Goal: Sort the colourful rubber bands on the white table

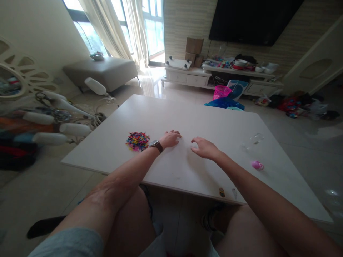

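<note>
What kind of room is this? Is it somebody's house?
It looks like a living room, probably in somebody's home. You can see a big black TV up high, long pale curtains and a low padded bench.

The scene is viewed by one head-worn camera, set close by, above and behind the near edge of the white desk (166, 114), and aimed forward and down across it; beyond the desk, the television (249, 21) is cut off at the top.
</note>
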The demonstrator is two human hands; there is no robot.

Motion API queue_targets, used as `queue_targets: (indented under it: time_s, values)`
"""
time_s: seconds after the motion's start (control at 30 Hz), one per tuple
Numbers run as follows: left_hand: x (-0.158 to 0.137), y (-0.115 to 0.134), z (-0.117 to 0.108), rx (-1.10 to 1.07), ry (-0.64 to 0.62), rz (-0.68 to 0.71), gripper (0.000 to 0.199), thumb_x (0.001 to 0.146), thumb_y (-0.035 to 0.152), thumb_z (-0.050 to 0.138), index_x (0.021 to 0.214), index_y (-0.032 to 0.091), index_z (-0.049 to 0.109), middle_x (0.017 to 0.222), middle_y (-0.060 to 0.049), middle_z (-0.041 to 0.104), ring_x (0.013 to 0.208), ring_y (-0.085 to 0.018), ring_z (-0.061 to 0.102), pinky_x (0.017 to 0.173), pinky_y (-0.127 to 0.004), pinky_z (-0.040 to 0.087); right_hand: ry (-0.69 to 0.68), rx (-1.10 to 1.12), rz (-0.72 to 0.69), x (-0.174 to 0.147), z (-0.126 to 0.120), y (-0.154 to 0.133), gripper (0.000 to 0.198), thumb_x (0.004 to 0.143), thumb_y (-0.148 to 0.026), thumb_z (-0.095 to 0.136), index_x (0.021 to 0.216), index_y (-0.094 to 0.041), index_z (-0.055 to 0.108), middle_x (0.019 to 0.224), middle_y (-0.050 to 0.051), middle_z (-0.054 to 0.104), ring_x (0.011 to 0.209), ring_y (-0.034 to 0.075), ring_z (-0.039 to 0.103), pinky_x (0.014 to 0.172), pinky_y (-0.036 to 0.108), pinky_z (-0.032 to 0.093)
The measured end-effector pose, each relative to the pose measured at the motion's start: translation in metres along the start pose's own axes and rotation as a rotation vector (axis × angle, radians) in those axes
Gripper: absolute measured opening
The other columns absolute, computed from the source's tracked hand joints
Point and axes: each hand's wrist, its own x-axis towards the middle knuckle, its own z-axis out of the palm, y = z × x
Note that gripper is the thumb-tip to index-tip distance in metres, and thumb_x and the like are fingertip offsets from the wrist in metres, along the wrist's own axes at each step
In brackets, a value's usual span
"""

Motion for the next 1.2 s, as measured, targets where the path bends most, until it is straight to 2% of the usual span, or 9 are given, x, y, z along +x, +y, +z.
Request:
queue_targets:
  time_s: [0.2, 0.33, 0.4, 0.5, 0.63, 0.73, 1.0, 1.2]
  values:
    - [0.001, 0.005, 0.002, 0.001, -0.009, -0.022, 0.044, 0.088, 0.023, 0.055, 0.131, 0.026, 0.068, 0.143, -0.009, 0.062, 0.131, -0.029, 0.053, 0.102, -0.047, 0.046, 0.038, -0.079, 0.039, -0.017, -0.019, 0.003, 0.035, 0.095, -0.038, 0.058, 0.127, -0.023, 0.065, 0.136, 0.009, 0.066, 0.121, 0.029, 0.063, 0.096, 0.038, 0.052]
    - [0.001, 0.004, -0.005, -0.033, 0.006, -0.034, 0.047, 0.087, 0.021, 0.057, 0.132, 0.026, 0.067, 0.145, -0.009, 0.06, 0.133, -0.029, 0.054, 0.105, -0.047, 0.046, 0.079, -0.032, 0.054, -0.01, -0.001, 0.013, 0.036, 0.096, -0.035, 0.057, 0.129, -0.022, 0.063, 0.137, 0.01, 0.065, 0.121, 0.027, 0.063, 0.097, 0.037, 0.051]
    - [0.0, -0.006, -0.014, -0.077, 0.039, -0.079, 0.045, 0.086, 0.022, 0.059, 0.129, 0.024, 0.069, 0.139, -0.009, 0.064, 0.128, -0.027, 0.059, 0.106, -0.044, 0.046, 0.047, -0.02, 0.037, -0.004, 0.015, 0.02, 0.04, 0.095, -0.032, 0.058, 0.133, -0.02, 0.061, 0.139, 0.011, 0.063, 0.123, 0.027, 0.063, 0.1, 0.037, 0.051]
    - [-0.008, -0.031, -0.035, -0.161, 0.101, -0.201, 0.037, 0.084, 0.02, 0.061, 0.119, 0.019, 0.074, 0.12, -0.009, 0.073, 0.106, -0.022, 0.068, 0.098, -0.035, 0.051, -0.012, -0.004, -0.044, 0.006, 0.036, 0.032, 0.046, 0.094, -0.027, 0.06, 0.139, -0.019, 0.058, 0.143, 0.011, 0.061, 0.124, 0.027, 0.063, 0.107, 0.037, 0.049]
    - [-0.037, -0.066, -0.059, -0.258, 0.133, -0.392, 0.031, 0.081, 0.017, 0.062, 0.108, 0.015, 0.077, 0.096, -0.007, 0.077, 0.083, -0.018, 0.07, 0.082, -0.028, 0.054, -0.027, 0.008, -0.16, 0.016, 0.051, 0.042, 0.045, 0.094, -0.025, 0.06, 0.139, -0.02, 0.059, 0.152, 0.011, 0.055, 0.137, 0.026, 0.055, 0.117, 0.039, 0.042]
    - [-0.06, -0.08, -0.063, -0.25, 0.158, -0.475, 0.028, 0.079, 0.016, 0.063, 0.101, 0.014, 0.08, 0.088, -0.007, 0.076, 0.077, -0.017, 0.068, 0.075, -0.026, 0.053, 0.001, 0.003, -0.194, 0.021, 0.057, 0.047, 0.042, 0.095, -0.025, 0.058, 0.137, -0.019, 0.061, 0.154, 0.013, 0.053, 0.142, 0.027, 0.05, 0.12, 0.041, 0.038]
    - [-0.084, -0.098, -0.066, -0.15, 0.164, -0.505, 0.029, 0.071, 0.019, 0.071, 0.098, 0.016, 0.081, 0.083, -0.006, 0.075, 0.076, -0.017, 0.067, 0.074, -0.024, 0.052, 0.014, 0.002, -0.231, 0.019, 0.058, 0.053, 0.042, 0.095, -0.024, 0.058, 0.136, -0.019, 0.063, 0.153, 0.012, 0.054, 0.141, 0.026, 0.052, 0.121, 0.042, 0.039]
    - [-0.084, -0.099, -0.059, -0.059, 0.07, -0.515, 0.025, 0.071, 0.017, 0.069, 0.092, 0.019, 0.082, 0.094, -0.008, 0.078, 0.087, -0.022, 0.07, 0.08, -0.028, 0.054, 0.02, -0.01, -0.244, 0.018, 0.059, 0.055, 0.045, 0.094, -0.024, 0.059, 0.139, -0.019, 0.062, 0.155, 0.013, 0.053, 0.143, 0.028, 0.05, 0.121, 0.043, 0.038]
